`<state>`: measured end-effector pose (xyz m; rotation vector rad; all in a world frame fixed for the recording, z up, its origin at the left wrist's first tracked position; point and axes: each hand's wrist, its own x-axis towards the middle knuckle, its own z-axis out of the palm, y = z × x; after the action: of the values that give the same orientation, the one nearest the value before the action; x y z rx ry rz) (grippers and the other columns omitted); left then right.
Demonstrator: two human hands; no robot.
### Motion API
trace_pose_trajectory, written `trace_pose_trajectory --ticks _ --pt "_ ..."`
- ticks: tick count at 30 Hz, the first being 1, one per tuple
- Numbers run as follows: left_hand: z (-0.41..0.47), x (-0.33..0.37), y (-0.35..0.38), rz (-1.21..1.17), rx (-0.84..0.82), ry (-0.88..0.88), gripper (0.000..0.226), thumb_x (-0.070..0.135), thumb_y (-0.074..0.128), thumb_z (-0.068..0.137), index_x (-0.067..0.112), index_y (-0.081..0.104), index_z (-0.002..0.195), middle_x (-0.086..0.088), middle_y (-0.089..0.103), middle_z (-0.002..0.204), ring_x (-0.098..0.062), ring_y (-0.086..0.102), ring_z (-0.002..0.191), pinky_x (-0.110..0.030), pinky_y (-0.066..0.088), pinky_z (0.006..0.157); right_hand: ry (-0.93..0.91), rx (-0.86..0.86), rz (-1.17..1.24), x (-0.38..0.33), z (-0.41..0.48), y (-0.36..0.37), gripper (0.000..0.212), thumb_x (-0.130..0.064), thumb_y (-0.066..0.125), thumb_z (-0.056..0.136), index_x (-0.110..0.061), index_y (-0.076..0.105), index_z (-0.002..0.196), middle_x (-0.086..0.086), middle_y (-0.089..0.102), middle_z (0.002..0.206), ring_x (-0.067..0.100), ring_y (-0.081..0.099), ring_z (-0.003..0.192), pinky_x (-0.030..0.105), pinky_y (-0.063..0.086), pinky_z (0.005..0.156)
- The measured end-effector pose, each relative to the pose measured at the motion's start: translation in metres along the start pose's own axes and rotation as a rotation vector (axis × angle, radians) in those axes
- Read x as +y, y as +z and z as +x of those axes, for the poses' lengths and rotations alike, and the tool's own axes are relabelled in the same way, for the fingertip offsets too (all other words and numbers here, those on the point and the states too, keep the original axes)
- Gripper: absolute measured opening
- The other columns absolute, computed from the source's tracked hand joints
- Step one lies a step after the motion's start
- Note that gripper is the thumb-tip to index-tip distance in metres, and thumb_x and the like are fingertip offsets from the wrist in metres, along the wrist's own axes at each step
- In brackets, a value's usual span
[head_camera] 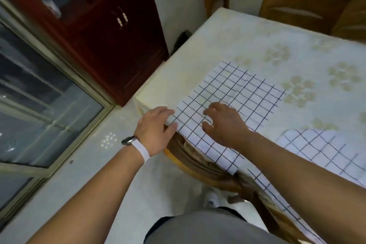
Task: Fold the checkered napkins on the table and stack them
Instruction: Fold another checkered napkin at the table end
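Observation:
A white napkin with a dark grid (233, 93) lies spread on the table (257, 41), its near edge hanging over the table's front edge. My left hand (156, 130) pinches the napkin's near left edge at the table corner, thumb on top. My right hand (223, 123) rests on the cloth a little to the right, fingers bent and pressing down. A second checkered napkin (316, 148) lies to the right, partly hidden by my right forearm. A third piece of checkered cloth (277, 190) hangs over the table's front edge below that forearm.
The table wears a cream cloth with pale flower prints. A wooden chair (198, 162) is tucked under the front edge. A dark red cabinet (111, 31) stands to the left, a glass door (39, 89) beyond it. More wooden chairs (301, 8) stand at the far side.

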<state>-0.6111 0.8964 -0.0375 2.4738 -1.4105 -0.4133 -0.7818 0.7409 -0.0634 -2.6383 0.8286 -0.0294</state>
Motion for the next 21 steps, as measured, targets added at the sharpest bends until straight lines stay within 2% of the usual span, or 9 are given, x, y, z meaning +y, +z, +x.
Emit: trace_pose_trajectory --ticks 6,12,21 --pt "0.068 0.016 0.01 0.049 -0.119 0.155 0.048 0.049 0.044 0.093 0.028 0.048 0.137 0.002 0.042 0.147 -0.018 0.034 0.135 -0.037 0.029 0.112 0.167 -0.018 0.019 0.039 0.005 -0.002 0.045 -0.043 0.049 0.095 -0.021 0.054 0.134 0.004 0.048 0.141 0.025 0.047 0.126 0.039 0.04 0.101" --pt "0.122 0.022 0.039 0.073 -0.271 0.304 0.046 0.043 0.048 0.095 0.026 0.047 0.138 0.002 0.04 0.149 -0.016 0.031 0.138 -0.034 0.028 0.113 0.326 -0.086 0.047 0.062 0.004 0.018 0.047 -0.045 0.048 0.095 -0.019 0.053 0.134 0.005 0.049 0.137 0.026 0.047 0.124 0.037 0.041 0.1" --pt "0.214 0.001 0.074 0.093 -0.523 0.606 0.047 0.042 0.049 0.095 0.022 0.048 0.136 0.004 0.045 0.142 -0.02 0.04 0.13 -0.036 0.037 0.106 0.709 -0.136 0.185 0.042 0.038 0.054 0.049 -0.045 0.048 0.094 -0.019 0.051 0.136 0.004 0.05 0.135 0.026 0.048 0.121 0.039 0.045 0.099"
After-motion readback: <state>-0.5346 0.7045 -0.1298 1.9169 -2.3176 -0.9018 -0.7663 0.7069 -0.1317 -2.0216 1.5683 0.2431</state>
